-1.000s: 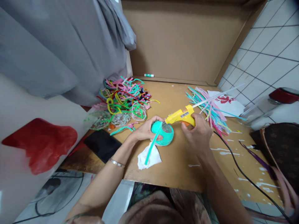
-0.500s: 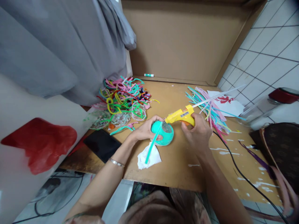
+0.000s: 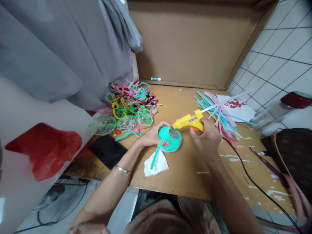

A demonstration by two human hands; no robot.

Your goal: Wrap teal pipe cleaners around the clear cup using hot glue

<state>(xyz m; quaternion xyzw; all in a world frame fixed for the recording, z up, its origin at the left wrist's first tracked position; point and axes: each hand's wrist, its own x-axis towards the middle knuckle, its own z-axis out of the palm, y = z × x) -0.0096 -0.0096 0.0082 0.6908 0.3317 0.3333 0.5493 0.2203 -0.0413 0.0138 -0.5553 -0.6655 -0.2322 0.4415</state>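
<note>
While the left hand grips the green ball near the tissue, the right hand holds the glue gun; if it slips, hot glue could burn the left hand.

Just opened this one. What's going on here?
A person's left hand holds a turquoise-wrapped round container, with a loose turquoise strip reaching from its top over a white tissue. The right hand grips a yellow glue gun, nozzle at the container's opening; whether glue is flowing is too small to tell. Colourful strips lie piled farther back on the left.
</note>
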